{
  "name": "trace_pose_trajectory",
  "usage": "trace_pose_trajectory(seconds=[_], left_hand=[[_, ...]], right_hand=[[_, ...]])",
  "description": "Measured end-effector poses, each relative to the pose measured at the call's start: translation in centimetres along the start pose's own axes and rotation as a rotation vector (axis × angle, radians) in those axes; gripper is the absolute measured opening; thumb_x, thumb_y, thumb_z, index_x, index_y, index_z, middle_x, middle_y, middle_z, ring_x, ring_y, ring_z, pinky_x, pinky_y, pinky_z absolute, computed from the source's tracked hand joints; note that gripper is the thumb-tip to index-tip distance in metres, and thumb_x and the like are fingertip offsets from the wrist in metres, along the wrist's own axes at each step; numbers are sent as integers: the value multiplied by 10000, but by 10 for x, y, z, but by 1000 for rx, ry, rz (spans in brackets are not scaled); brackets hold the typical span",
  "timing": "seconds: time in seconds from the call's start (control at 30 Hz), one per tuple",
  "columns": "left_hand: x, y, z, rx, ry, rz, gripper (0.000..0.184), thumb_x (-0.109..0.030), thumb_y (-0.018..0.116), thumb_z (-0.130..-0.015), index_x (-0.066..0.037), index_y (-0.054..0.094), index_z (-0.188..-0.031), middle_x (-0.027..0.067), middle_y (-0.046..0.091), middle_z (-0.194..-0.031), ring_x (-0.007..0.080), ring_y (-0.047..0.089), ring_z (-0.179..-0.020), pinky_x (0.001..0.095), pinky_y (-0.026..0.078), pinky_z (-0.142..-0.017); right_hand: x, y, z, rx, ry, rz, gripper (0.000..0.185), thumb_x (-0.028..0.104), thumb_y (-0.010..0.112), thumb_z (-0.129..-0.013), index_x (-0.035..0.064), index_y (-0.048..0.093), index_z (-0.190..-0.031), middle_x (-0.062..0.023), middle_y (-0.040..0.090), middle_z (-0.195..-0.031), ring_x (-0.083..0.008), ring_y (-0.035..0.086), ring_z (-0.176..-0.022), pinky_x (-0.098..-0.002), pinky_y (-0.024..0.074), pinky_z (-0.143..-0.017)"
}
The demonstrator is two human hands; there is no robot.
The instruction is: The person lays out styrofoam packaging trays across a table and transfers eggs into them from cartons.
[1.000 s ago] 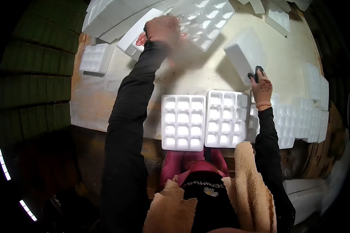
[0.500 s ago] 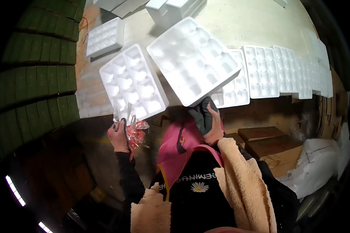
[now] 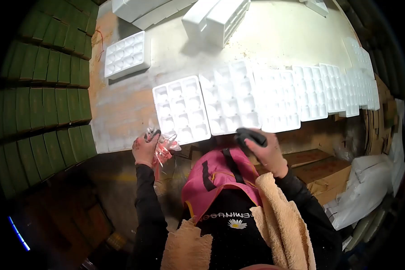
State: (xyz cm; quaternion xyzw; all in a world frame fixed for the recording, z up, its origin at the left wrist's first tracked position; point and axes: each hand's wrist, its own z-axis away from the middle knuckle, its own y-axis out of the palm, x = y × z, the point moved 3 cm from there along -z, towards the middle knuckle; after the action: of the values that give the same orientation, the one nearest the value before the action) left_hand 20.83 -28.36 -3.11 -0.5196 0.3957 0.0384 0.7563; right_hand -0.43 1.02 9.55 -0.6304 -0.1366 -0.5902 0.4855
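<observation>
My left hand (image 3: 147, 147), gloved, is closed on a bunch of clear and red plastic wrappers (image 3: 164, 147) at the table's front edge. Just behind it lies a white foam tray (image 3: 181, 108) with square hollows facing up. A larger white tray (image 3: 231, 98) lies against its right side. Below that tray's front edge is my right hand (image 3: 259, 146), its dark-tipped fingers curled together; whether anything is inside them is hidden. More white trays (image 3: 280, 100) continue the row to the right along the edge.
One small foam tray (image 3: 127, 54) sits at the back left of the table (image 3: 121, 108). White foam blocks (image 3: 216, 20) stand at the back. Green boxes (image 3: 40, 103) are stacked on the left. Cardboard boxes (image 3: 324, 173) and white plastic sacks (image 3: 369, 189) are below right.
The two nearest trays, tilted half a second ago, now lie straighter, side by side in the row. My right hand has shifted right, and my left hand still holds the wrappers.
</observation>
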Motion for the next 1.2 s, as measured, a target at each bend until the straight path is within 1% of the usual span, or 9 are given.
trace_pose_trajectory(seconds=[0.1, 0.17, 0.27, 0.37, 0.53, 0.67, 0.83, 0.9, 1.2], left_hand=[[-80, -25, -74, -185, 125, 138, 556, -446, 744, -736, -94, 575, -1131, 102, 663, -733, 295, 651, -699, 382, 496, -662], [-157, -24, -136, -222, 224, 26, 825, -521, 756, -698, -99, 441, -1333, 93, 679, -772, 281, 664, -738, 372, 504, -702], [-254, -9, -221, -111, 343, -96, 1087, -620, 757, -648, -23, 317, -1443, 105, 707, -878, 279, 681, -846, 367, 516, -766], [-295, 22, -275, 168, 329, -314, 1135, -700, 698, -648, 34, 312, -1423, 130, 700, -995, 273, 677, -938, 361, 520, -808], [-259, 25, -278, 43, 287, -145, 857, -667, 625, -697, 4, 496, -1213, 123, 692, -990, 285, 679, -912, 388, 518, -820], [-174, -99, -210, -183, 334, 166, 612, -447, 758, -731, 11, 568, -1089, 99, 653, -788, 241, 662, -758, 341, 513, -706], [106, -208, -108, -253, -104, 848, 185, -107, 705, -832, -8, 560, -888, 14, 572, -746, 96, 583, -671, 246, 490, -613], [246, -206, -63, -348, -78, 750, 198, -103, 675, -857, 18, 574, -976, 33, 585, -783, 114, 598, -704, 252, 498, -633], [421, -226, 30, -69, -530, 937, 163, -145, 682, -869, -24, 573, -856, 15, 590, -795, 93, 556, -666, 254, 452, -577]], right_hand=[[-4, -45, -68, -276, -58, 725, 483, 281, 643, -864, 3, 528, -1241, -159, 683, -910, -273, 685, -781, -326, 540, -689], [-40, -36, -95, -134, 33, 1058, 507, 359, 639, -855, 27, 530, -1222, -159, 671, -899, -293, 675, -751, -349, 535, -650], [-5, -51, -128, -214, 131, 1137, 551, 358, 691, -814, 52, 523, -1241, -137, 671, -932, -281, 672, -738, -352, 529, -628], [9, -66, -196, -612, -277, 830, 657, 323, 753, -762, 32, 476, -1282, -161, 617, -1056, -316, 606, -912, -380, 497, -760], [-42, -45, -332, -728, -364, 488, 739, 267, 797, -708, 4, 447, -1303, -192, 534, -1243, -369, 482, -1164, -420, 424, -977], [-35, -44, -335, -724, -501, 509, 359, 124, 731, -758, 17, 630, -1085, -131, 627, -1077, -350, 533, -1043, -418, 431, -904], [103, 61, -224, -593, -944, 659, 342, 8, 759, -701, 53, 639, -1018, -136, 612, -1047, -360, 535, -1003, -460, 445, -894], [131, 157, -193, -361, -1033, 614, 362, 63, 757, -652, 89, 643, -995, -102, 600, -1016, -340, 529, -1018, -491, 433, -912], [114, 429, -147, 175, -920, 817, 129, 148, 590, -759, 106, 673, -850, -45, 592, -807, -236, 543, -893, -371, 421, -766]])
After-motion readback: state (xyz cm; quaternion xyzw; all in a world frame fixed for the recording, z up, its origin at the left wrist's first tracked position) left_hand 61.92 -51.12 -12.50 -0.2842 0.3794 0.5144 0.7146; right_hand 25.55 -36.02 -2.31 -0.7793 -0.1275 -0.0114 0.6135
